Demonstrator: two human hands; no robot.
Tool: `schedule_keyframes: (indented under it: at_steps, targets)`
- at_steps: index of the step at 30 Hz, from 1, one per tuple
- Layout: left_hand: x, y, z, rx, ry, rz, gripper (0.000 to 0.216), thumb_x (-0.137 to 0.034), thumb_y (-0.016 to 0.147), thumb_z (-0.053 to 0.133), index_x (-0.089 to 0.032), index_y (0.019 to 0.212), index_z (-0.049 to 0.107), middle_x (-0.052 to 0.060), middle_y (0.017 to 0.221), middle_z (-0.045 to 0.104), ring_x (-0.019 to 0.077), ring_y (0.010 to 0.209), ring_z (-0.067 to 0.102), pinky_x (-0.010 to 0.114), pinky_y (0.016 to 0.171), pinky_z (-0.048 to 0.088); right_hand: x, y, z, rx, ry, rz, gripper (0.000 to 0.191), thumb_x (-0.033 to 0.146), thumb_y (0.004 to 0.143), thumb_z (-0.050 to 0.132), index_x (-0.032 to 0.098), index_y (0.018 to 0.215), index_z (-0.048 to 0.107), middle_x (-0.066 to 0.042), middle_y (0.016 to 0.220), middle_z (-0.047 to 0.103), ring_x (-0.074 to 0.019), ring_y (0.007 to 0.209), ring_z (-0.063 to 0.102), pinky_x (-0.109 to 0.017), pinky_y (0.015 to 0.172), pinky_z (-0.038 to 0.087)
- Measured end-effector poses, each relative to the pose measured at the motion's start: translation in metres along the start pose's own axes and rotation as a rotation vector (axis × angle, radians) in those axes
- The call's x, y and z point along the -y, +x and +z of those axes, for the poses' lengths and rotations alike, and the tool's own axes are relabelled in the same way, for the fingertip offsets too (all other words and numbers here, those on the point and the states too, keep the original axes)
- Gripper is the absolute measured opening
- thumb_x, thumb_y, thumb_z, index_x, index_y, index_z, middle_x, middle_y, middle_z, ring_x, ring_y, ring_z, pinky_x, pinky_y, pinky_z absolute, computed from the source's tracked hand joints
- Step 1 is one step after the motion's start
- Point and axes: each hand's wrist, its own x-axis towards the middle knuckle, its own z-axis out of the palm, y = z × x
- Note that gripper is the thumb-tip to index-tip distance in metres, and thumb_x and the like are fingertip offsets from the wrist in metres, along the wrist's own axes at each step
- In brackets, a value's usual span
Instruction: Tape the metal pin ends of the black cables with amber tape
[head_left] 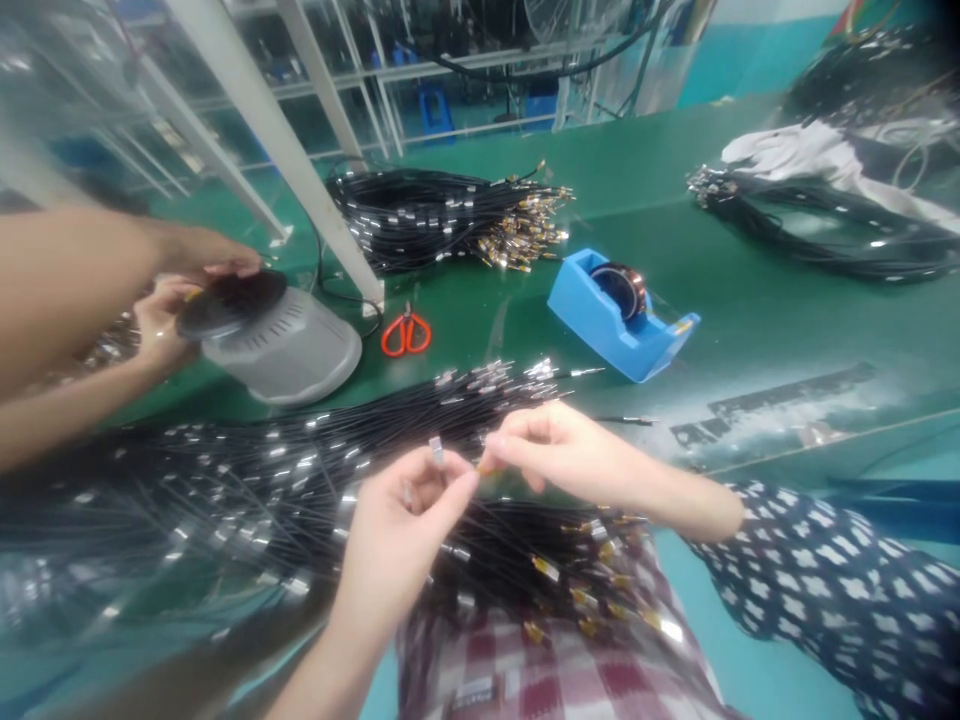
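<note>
My left hand (405, 510) is closed in a pinch on a thin black cable, most of it hidden by the fingers. A small silver connector (436, 450) shows above the left index finger. My right hand (562, 447) pinches a bit of amber tape (487, 468) right at the left fingertips, so the two hands nearly touch. Below them, a bundle of black cables (517, 540) with silver and amber-taped ends lies across my lap. Behind the hands, more cables (405, 410) with bare silver ends rest on the table.
A blue tape dispenser (619, 325) holds an amber roll, right of centre. Orange-handled scissors (406, 333) lie beside a metal post (300, 150). Another person's hands (169, 310) are at a grey machine (281, 345) on the left. Cable coils (442, 220) lie behind.
</note>
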Motion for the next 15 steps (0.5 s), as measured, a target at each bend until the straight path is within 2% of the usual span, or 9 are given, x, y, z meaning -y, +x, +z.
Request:
schedule_keyframes:
  at_steps: [4, 6, 10, 13, 15]
  targets:
    - [-0.003, 0.002, 0.000, -0.027, -0.026, -0.026, 0.016, -0.028, 0.076, 0.073, -0.016, 0.068, 0.066, -0.002, 0.062, 0.055, 0.0093, 0.056, 0.044, 0.020, 0.051, 0.034, -0.010, 0.006, 0.002, -0.073, 0.145, 0.070, 0.033, 0.035, 0.093, 0.048, 0.013, 0.093, 0.072, -0.003, 0.081, 0.067, -0.0056, 0.046, 0.047, -0.022, 0.051, 0.039]
    - [-0.003, 0.004, -0.001, -0.030, -0.051, -0.062, 0.018, -0.030, 0.076, 0.073, -0.016, 0.069, 0.065, -0.003, 0.059, 0.051, 0.0076, 0.052, 0.038, 0.020, 0.046, 0.028, -0.015, 0.007, 0.007, -0.118, 0.190, 0.046, 0.034, 0.039, 0.093, 0.049, 0.014, 0.098, 0.072, -0.004, 0.081, 0.067, -0.0077, 0.054, 0.051, -0.022, 0.055, 0.041]
    - [-0.002, 0.008, -0.002, -0.021, -0.079, -0.087, 0.019, -0.031, 0.076, 0.074, -0.015, 0.070, 0.065, -0.003, 0.059, 0.050, 0.0065, 0.050, 0.036, 0.019, 0.043, 0.024, -0.020, 0.003, 0.021, -0.148, 0.193, -0.088, 0.032, 0.046, 0.082, 0.065, 0.016, 0.089, 0.072, -0.004, 0.083, 0.068, -0.0139, 0.074, 0.058, -0.026, 0.069, 0.045]
    - [-0.003, 0.007, -0.001, -0.024, -0.088, -0.095, 0.020, -0.030, 0.075, 0.076, -0.014, 0.070, 0.065, -0.003, 0.060, 0.051, 0.0051, 0.049, 0.035, 0.018, 0.043, 0.023, -0.020, 0.000, 0.027, -0.172, 0.258, -0.092, 0.027, 0.040, 0.073, 0.076, 0.016, 0.081, 0.070, -0.003, 0.082, 0.069, -0.0150, 0.074, 0.059, -0.028, 0.070, 0.047]
    - [-0.004, 0.006, -0.001, -0.010, -0.126, -0.107, 0.019, -0.030, 0.076, 0.075, -0.015, 0.073, 0.064, -0.003, 0.061, 0.053, 0.0041, 0.048, 0.034, 0.017, 0.043, 0.022, -0.020, 0.000, 0.026, -0.209, 0.284, -0.083, 0.024, 0.037, 0.072, 0.076, 0.015, 0.076, 0.068, -0.003, 0.077, 0.068, -0.0146, 0.072, 0.060, -0.028, 0.070, 0.047]
